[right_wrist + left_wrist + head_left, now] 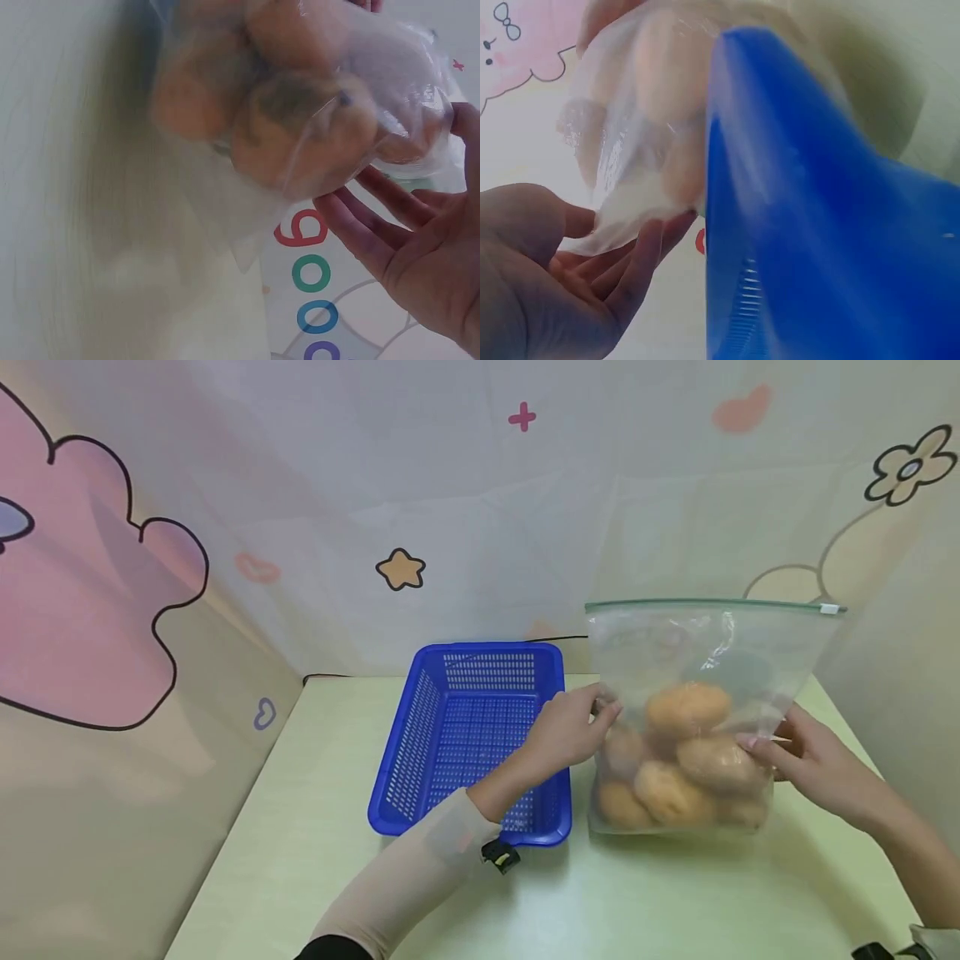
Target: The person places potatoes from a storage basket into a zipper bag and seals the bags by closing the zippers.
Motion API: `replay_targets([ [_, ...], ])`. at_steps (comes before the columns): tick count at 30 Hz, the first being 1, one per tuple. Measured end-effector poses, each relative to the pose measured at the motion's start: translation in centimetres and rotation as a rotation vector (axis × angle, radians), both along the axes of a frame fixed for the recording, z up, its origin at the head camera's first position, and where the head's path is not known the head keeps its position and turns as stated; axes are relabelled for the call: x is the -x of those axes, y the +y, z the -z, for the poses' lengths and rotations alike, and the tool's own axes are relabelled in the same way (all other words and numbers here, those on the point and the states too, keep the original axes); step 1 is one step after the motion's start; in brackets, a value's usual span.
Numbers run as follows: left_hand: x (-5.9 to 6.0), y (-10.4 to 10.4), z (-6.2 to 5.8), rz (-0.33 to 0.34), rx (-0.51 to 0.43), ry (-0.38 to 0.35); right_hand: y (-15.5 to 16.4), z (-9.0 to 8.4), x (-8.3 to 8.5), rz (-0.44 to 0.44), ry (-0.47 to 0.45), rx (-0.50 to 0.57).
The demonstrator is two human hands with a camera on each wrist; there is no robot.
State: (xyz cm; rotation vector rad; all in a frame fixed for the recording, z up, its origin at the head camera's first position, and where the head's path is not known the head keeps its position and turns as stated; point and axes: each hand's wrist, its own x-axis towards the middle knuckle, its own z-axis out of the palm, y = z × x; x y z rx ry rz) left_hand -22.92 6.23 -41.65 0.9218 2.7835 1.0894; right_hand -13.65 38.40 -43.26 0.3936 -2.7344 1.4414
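A large clear zip bag stands upright at the right of the table, its green top strip running straight across with a white slider at the right end. Several tan potatoes fill its lower half. My left hand pinches the bag's left edge between thumb and fingers, as the left wrist view also shows. On the opposite side my right hand holds the right edge, thumb in front and fingers behind. Seen from the right wrist, the potatoes bulge against the plastic just beside those fingers.
A blue plastic basket with slotted walls sits left of the bag, its bottom bare, and my left forearm passes over its near right corner. The pale table meets a printed cloth backdrop. A dark cord runs along the back.
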Motion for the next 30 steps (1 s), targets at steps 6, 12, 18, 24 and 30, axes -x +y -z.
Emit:
replay_targets([
  [6, -0.3, 0.7, 0.9, 0.034, 0.013, -0.314, 0.6, 1.2, 0.1, 0.026, -0.193, 0.072],
  [12, -0.8, 1.6, 1.7, -0.039, 0.064, -0.438, 0.2, 3.1, 0.1, 0.069, -0.261, 0.044],
  [18, -2.5, 2.4, 1.6, -0.038, 0.159, -0.452, -0.1, 3.9, -0.8, 0.032, -0.233, 0.04],
  [24, -3.8, 3.3, 2.2, -0.042, 0.213, -0.461, -0.8, 3.4, -0.5, 0.063, -0.192, 0.02],
  [30, -3.9, 3.8, 2.7, -0.066, 0.238, -0.474, -0.7, 3.3, 0.1, 0.094, -0.191, -0.027],
])
